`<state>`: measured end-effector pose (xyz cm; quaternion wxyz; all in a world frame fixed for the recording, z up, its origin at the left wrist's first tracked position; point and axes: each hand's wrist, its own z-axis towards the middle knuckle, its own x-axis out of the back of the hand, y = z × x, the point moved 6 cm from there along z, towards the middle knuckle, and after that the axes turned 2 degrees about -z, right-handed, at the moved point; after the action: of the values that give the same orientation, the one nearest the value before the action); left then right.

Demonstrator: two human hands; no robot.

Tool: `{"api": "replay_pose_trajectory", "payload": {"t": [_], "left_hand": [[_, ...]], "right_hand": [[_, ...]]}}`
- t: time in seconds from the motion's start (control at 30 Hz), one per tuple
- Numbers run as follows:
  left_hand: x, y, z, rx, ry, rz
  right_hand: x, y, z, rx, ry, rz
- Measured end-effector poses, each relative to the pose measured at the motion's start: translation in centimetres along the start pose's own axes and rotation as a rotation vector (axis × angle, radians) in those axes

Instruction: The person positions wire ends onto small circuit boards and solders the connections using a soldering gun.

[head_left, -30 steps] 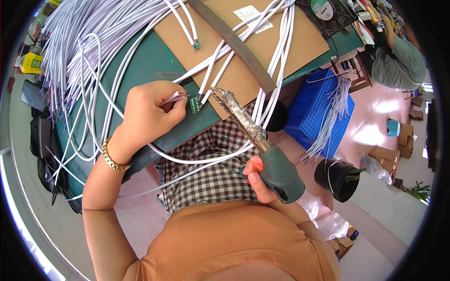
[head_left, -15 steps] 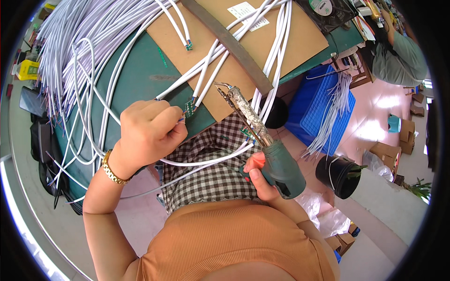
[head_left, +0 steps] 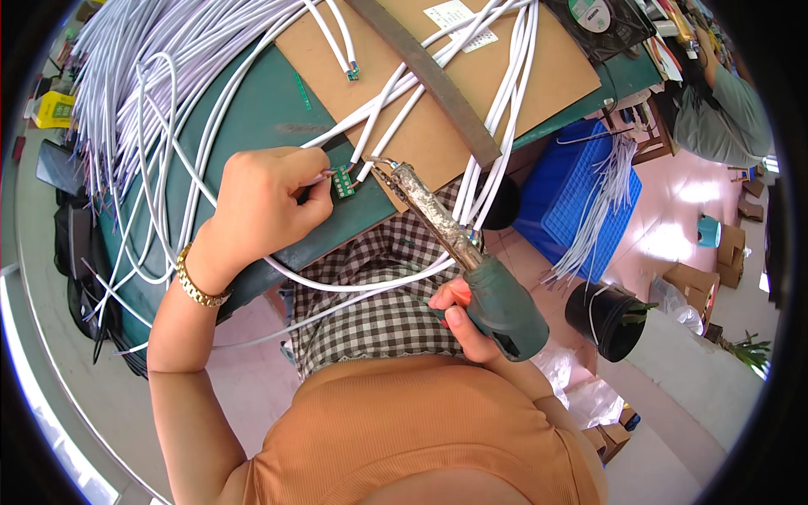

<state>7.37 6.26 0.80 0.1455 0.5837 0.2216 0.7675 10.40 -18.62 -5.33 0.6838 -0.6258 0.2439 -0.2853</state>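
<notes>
My left hand is closed in a pinch over the green table, thumb and forefinger on thin wire ends at the left side of a small green circuit board. White cables reach the board's right side from above. In my right hand is a soldering iron with a thick dark green handle and a crusted metal barrel. Its bent tip sits just right of the board, near a cable's end; whether it touches is unclear. A white cable loops beneath my left hand across my lap.
A large bundle of white cables covers the far left of the table. A dark metal bar lies across cables on brown cardboard. A fan stands far right. Beyond the table edge are a blue crate and a black bucket.
My left hand has moved away from me, bringing the wire ends up to the board. The soldering iron's tip has swung left, closer to the board. The view has shifted slightly.
</notes>
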Motion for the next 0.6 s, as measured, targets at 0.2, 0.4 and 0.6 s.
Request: {"api": "replay_pose_trajectory", "payload": {"t": [0.2, 0.4, 0.6], "left_hand": [[-0.16, -0.68, -0.24, -0.035, -0.022, -0.017], [-0.17, -0.65, -0.44, -0.060, -0.047, -0.002], [-0.36, -0.70, -0.51, -0.068, -0.059, -0.017]], "right_hand": [[-0.39, -0.06, -0.12, -0.151, -0.090, 0.031], [-0.81, 0.14, -0.23, -0.029, -0.194, -0.051], [-1.00, 0.71, -0.92, -0.069, -0.091, -0.005]]}}
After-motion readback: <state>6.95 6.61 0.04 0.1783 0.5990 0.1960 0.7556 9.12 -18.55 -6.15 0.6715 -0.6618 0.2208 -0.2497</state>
